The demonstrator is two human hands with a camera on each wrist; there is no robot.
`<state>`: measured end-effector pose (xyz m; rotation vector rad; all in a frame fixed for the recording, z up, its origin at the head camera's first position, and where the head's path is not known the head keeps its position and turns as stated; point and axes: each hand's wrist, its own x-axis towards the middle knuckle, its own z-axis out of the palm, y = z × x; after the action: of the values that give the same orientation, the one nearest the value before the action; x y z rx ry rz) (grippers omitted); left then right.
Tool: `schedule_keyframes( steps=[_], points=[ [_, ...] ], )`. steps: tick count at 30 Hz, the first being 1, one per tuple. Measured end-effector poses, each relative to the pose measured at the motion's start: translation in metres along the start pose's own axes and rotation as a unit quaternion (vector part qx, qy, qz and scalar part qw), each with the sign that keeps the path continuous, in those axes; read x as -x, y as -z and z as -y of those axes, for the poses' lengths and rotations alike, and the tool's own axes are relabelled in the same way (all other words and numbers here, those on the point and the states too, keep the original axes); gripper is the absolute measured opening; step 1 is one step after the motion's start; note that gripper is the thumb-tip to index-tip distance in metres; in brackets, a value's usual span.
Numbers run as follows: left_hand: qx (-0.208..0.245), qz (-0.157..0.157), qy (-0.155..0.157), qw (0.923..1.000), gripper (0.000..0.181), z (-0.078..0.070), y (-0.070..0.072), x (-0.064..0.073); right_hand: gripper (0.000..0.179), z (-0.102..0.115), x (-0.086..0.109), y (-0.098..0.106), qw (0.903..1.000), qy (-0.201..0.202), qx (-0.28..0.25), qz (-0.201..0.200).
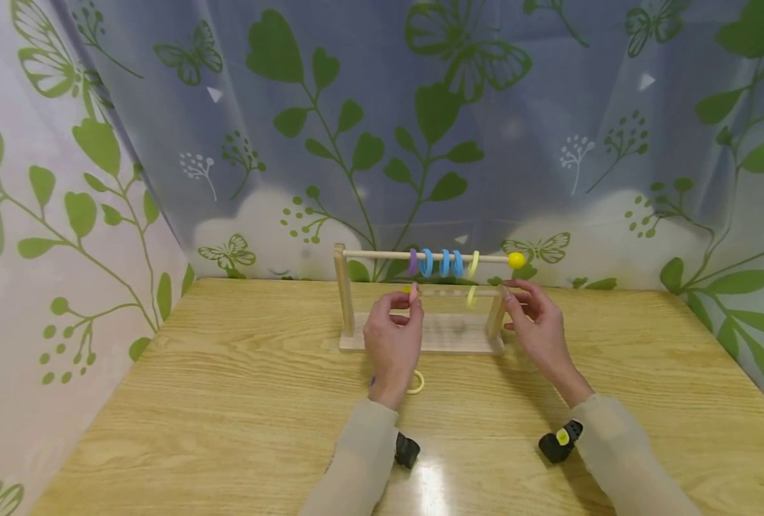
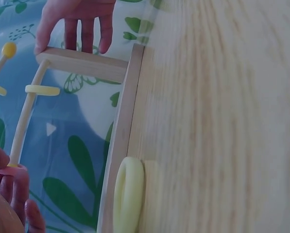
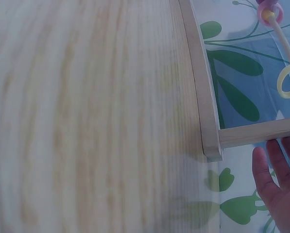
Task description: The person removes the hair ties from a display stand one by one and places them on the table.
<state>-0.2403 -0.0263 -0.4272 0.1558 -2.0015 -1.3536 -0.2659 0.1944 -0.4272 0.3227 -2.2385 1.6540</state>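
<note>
A wooden stand (image 1: 421,344) carries two horizontal rods. My left hand (image 1: 395,337) pinches a pink ring (image 1: 413,292) at the left end of the lower rod (image 2: 23,121). The right wrist view shows this ring around the yellow ball (image 3: 268,15) on that end. My right hand (image 1: 540,326) touches the top of the right upright (image 3: 256,131), its fingers fairly straight along the outer side. A yellow ring (image 2: 42,90) hangs on the lower rod. Purple, blue and yellow rings (image 1: 444,264) hang on the upper rod (image 1: 382,254), which ends in a yellow ball (image 1: 516,260).
On the table (image 1: 240,401), another yellow ring (image 2: 128,194) lies before the stand's base, beside a purple ring (image 1: 373,382) mostly hidden by my left wrist. Black devices (image 1: 556,444) sit at both wrists. A patterned curtain (image 1: 382,143) hangs behind the table.
</note>
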Motion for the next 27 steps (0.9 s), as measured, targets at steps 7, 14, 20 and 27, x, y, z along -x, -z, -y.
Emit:
schedule_keyframes(
  steps=[7,14,20,27],
  points=[
    [-0.001,-0.004,0.012,0.9999,0.010,0.002,0.002,-0.003,0.033,-0.001,0.000,0.000,1.0000,-0.001,-0.005,-0.001],
    [0.001,-0.011,0.018,0.9998,0.011,0.004,0.005,-0.006,0.034,-0.001,0.000,0.000,1.0000,0.002,-0.006,-0.002],
    [0.004,-0.007,0.016,0.9998,0.013,0.006,0.009,-0.008,0.034,0.000,0.000,0.000,1.0000,0.004,-0.005,-0.001],
    [-0.001,-0.022,0.012,0.9997,0.021,0.008,0.015,-0.010,0.035,0.000,0.000,0.000,1.0000,0.002,-0.007,-0.003]
  ],
)
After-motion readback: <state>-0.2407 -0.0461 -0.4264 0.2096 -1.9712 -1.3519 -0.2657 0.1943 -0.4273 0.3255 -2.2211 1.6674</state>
